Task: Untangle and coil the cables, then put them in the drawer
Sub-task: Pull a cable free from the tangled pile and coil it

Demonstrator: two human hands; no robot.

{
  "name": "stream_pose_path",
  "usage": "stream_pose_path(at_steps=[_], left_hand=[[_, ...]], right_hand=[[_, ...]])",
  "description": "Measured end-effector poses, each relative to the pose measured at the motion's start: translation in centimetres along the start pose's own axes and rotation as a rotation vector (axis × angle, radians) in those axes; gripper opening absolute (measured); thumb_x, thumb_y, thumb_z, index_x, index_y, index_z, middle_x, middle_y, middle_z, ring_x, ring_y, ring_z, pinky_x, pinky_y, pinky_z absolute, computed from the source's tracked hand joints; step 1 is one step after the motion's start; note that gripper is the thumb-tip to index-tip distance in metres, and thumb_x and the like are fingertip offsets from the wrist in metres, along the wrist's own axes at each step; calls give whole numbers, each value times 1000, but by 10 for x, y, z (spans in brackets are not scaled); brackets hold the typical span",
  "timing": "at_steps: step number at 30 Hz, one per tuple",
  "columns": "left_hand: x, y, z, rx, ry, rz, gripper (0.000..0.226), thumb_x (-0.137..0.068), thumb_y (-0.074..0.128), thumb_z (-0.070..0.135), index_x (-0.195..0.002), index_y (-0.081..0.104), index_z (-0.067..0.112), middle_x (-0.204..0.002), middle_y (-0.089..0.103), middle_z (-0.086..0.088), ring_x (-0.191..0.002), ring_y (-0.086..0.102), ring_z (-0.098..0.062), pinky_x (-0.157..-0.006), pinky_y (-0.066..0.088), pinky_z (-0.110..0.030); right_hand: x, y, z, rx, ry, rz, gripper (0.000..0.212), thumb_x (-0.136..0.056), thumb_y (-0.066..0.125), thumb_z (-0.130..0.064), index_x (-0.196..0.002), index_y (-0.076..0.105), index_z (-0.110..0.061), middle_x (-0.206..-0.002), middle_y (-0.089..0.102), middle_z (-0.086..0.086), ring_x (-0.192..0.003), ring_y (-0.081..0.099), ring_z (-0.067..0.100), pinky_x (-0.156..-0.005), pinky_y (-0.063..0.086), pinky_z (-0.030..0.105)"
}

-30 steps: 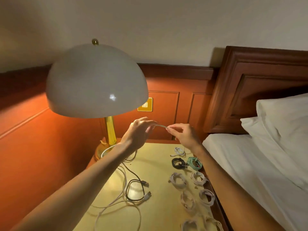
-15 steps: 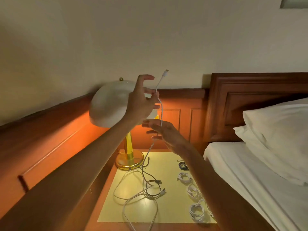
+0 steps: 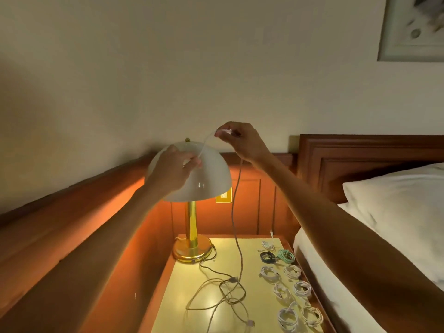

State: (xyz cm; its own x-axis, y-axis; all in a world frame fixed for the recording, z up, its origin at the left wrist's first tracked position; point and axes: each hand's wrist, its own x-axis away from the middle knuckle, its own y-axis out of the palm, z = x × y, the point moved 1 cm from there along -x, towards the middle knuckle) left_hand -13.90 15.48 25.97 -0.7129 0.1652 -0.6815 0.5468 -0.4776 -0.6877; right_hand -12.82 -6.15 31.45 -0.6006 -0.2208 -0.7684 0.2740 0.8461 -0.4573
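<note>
A white cable [image 3: 236, 212] was pinched in both hands, the right hand [image 3: 240, 141] closed on its end, the left hand [image 3: 174, 171] closed lower; its tail, tangled, lay on the surface [image 3: 192, 296], partly cut off.

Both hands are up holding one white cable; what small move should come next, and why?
Probably lift the right hand higher to draw the white cable out of the loose tangle on the nightstand; its lower part still runs into those loops.

Two bare forearms, left hand [image 3: 171, 170], right hand [image 3: 242, 143], no sleeves, no jewellery visible
</note>
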Motion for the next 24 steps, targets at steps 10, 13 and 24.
stream_pose_path(at_steps=[10, 13, 24], left_hand=[[-3, 16, -13, 82, -171, -24, 31, -102, 37, 24, -99, 68, 17, -97, 73, -8, -96, 65, -31, -88, 49, -44], [9, 35, -21, 28, -199, -103, 35, -102, 36, 26, -107, 68, 13, -109, 70, -11, -104, 62, -33, -90, 48, -45], [11, 52, -5, 167, -137, -186, 36, -105, 33, 27, -101, 66, 13, -91, 67, -2, -77, 61, -15, -68, 46, -30]], right_hand=[[-37, 26, 16, 253, -77, 23, 19, -96, 62, -25, -101, 77, -14, -106, 76, -3, -85, 65, 15, -83, 47, 24], [-19, 39, 34, 252, -43, -19, 19, -96, 61, -24, -101, 77, -14, -107, 76, -3, -97, 67, 15, -81, 46, 24], [-15, 40, 52, 276, -82, 47, 19, -96, 61, -25, -101, 77, -15, -106, 75, -4, -81, 59, 15, -71, 37, 21]])
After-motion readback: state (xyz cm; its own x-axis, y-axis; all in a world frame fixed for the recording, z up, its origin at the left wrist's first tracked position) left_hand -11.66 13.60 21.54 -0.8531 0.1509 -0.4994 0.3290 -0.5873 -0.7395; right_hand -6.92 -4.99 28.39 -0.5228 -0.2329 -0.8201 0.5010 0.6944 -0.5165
